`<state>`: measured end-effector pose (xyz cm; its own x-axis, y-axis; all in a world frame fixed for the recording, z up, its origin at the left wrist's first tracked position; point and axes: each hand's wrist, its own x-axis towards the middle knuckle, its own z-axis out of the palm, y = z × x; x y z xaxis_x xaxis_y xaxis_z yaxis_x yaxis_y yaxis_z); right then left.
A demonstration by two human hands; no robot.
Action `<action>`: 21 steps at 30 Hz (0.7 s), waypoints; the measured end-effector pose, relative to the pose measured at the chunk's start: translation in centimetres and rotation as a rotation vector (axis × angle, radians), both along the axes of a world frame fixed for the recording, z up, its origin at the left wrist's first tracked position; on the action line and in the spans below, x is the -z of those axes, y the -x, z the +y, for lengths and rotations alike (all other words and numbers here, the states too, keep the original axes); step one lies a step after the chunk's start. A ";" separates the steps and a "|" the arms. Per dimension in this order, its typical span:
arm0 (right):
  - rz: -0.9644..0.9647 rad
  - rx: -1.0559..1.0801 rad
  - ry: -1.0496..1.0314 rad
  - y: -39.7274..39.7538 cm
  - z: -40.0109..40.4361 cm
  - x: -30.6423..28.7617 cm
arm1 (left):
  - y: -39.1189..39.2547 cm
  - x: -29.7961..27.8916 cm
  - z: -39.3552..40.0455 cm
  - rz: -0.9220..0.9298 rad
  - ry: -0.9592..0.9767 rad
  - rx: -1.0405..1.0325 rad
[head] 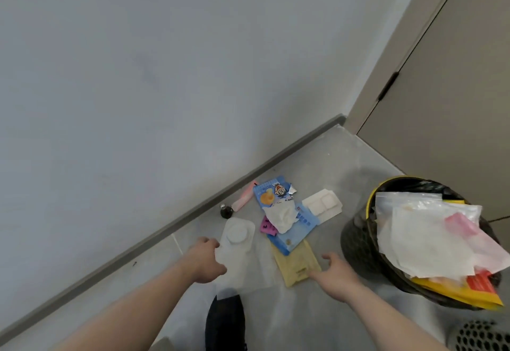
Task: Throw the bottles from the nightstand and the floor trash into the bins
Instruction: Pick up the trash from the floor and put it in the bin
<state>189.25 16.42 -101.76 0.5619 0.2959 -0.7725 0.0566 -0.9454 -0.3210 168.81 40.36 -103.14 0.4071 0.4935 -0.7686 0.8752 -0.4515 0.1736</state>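
Low in the centre of the frame, two bare forearms reach forward and down over the grey tiled floor (345, 157). Left hand (205, 261) comes in from lower left, wrist straight, fingers curled round the near edge of a translucent white plastic blister tray with a round dome (236, 243); it grips that tray, thumb side at the bottom. Right hand (335, 272) comes in from lower right, palm down, fingers spread and loose, holding nothing, fingertips just touching or just over a flat pale yellow paper bag (296, 266); cannot tell which.

Floor trash sits in a cluster at centre, beyond the hands: blue snack packet with cartoon face (273, 192), crumpled white tissue (281, 217) lying on it, magenta pill blister strip (267, 226) poking out at its left, a second blue flat packet (296, 230) under the tissue and overlapping the yellow bag. White moulded plastic insert tray (323, 203) lies just right of the blue packet. Pink tube-like wrapper (244, 199) lies along the grey skirting board (165, 232), with a small dark glass bottle with a cap (226, 210) at its lower end, near the blister tray.

At right, a dark round bin with yellow rim and black liner (358, 240), overfull with white paper, clear plastic bag, pink and orange-yellow wrappers. Perforated grey bin top (480, 335) at lower right corner. Dark shoe (225, 320) at bottom centre. Beige door (455, 88) at upper right.
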 end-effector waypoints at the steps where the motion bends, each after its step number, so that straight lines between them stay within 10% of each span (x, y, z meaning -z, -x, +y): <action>1: -0.001 0.036 0.004 0.0 0.5 1.1 | 0.0 1.1 0.3 -0.001 0.009 -0.043; 7: -0.045 0.189 -0.034 -0.9 5.1 6.7 | -0.9 7.2 1.4 -0.012 0.032 -0.350; 21: -0.334 -0.386 -0.120 0.1 8.3 15.8 | -2.2 13.5 -1.4 -0.063 -0.030 -0.611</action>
